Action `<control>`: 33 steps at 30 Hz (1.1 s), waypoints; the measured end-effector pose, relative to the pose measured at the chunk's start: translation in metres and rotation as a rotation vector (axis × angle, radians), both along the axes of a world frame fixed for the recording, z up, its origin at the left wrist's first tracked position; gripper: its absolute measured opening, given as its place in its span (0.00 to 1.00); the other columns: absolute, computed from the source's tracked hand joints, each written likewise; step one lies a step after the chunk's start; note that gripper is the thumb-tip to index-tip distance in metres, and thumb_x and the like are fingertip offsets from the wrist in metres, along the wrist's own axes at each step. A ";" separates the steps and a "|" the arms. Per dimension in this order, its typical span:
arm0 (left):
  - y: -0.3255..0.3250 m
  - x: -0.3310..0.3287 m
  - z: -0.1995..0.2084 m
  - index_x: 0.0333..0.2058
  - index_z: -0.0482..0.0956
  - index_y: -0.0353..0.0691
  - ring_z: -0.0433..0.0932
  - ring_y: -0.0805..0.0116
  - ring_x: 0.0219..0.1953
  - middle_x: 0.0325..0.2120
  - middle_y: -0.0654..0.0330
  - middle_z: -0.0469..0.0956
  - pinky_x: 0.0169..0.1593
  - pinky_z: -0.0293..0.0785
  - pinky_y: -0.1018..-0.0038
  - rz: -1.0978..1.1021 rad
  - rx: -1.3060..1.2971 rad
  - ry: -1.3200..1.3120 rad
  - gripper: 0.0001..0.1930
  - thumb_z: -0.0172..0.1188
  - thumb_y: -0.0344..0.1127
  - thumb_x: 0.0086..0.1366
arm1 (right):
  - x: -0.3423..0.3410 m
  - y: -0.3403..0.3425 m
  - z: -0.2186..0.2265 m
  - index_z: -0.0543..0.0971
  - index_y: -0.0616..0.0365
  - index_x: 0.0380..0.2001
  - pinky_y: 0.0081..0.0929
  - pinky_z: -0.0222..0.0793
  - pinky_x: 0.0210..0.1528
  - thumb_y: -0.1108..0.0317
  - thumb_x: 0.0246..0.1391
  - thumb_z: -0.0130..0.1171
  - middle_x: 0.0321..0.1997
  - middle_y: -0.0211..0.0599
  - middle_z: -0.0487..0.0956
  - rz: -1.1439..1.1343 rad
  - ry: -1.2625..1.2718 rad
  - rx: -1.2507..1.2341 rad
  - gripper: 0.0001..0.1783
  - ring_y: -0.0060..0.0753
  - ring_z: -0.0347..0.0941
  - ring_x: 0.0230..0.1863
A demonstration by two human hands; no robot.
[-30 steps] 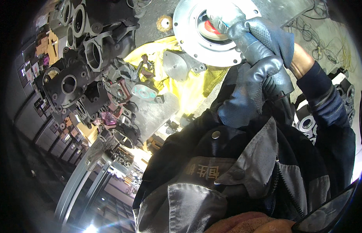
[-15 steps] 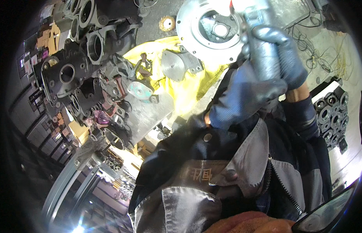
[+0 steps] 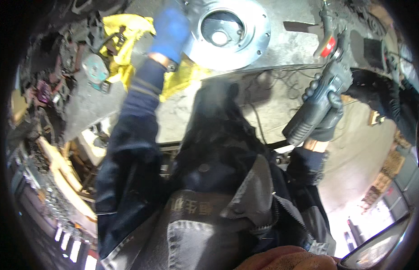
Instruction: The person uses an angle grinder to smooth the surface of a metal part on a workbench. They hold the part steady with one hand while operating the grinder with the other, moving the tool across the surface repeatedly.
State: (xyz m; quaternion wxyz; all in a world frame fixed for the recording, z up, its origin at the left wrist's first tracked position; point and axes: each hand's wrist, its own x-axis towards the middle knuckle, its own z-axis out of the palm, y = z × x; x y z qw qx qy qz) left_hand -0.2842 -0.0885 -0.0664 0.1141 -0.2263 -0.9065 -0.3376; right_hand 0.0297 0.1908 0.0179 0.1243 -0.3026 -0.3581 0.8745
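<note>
My right hand [image 3: 328, 114], in a dark glove, is closed around the thick body of a grey power tool [image 3: 314, 108]. Its narrow front end, with a red part [image 3: 327, 46] by it, points away from me over the right side of the bench. My left hand [image 3: 171, 31], in a blue glove, is smeared by motion at the left edge of a round silver flange [image 3: 256, 47]. Its fingers cannot be made out, nor whether it touches the flange. Inside the flange's dark central opening, a bright round hub [image 3: 220, 38] shows.
A yellow cloth [image 3: 124, 27] lies left of my left hand, with part of it under my wrist. Beyond it are a turquoise-faced metal part [image 3: 96, 69] and several dark castings. Cables [image 3: 281, 85] trail on the floor past the bench edge.
Both hands were together on the power tool at the flange. My left hand has let go and moved left; my right hand has carried the tool right. The view has shifted too.
</note>
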 end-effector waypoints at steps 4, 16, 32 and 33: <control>0.001 -0.053 -0.054 0.48 0.81 0.34 0.83 0.57 0.41 0.38 0.51 0.85 0.48 0.79 0.64 -0.131 0.048 -0.402 0.16 0.61 0.42 0.72 | 0.015 0.015 -0.020 0.68 0.69 0.59 0.37 0.78 0.44 0.59 0.50 0.66 0.43 0.47 0.78 0.062 -0.046 -0.054 0.37 0.43 0.77 0.40; 0.029 -0.015 0.001 0.48 0.80 0.29 0.81 0.59 0.41 0.40 0.49 0.84 0.49 0.78 0.66 -0.221 0.710 -0.820 0.15 0.57 0.36 0.73 | -0.009 0.017 -0.011 0.68 0.66 0.58 0.40 0.80 0.49 0.58 0.49 0.67 0.44 0.46 0.77 0.168 -0.056 -0.080 0.37 0.44 0.77 0.42; -0.001 0.098 -0.002 0.47 0.81 0.38 0.81 0.65 0.43 0.39 0.61 0.83 0.52 0.77 0.68 0.168 1.495 -0.593 0.11 0.63 0.37 0.72 | -0.018 0.017 -0.011 0.67 0.68 0.59 0.38 0.78 0.48 0.56 0.46 0.68 0.45 0.45 0.74 0.152 -0.061 0.021 0.40 0.44 0.74 0.42; 0.000 0.110 -0.012 0.46 0.80 0.40 0.76 0.73 0.44 0.41 0.67 0.79 0.55 0.73 0.74 0.183 1.351 -0.569 0.08 0.63 0.31 0.70 | -0.019 0.018 -0.010 0.67 0.68 0.59 0.38 0.78 0.47 0.56 0.45 0.68 0.44 0.45 0.74 0.187 -0.048 0.037 0.41 0.43 0.74 0.42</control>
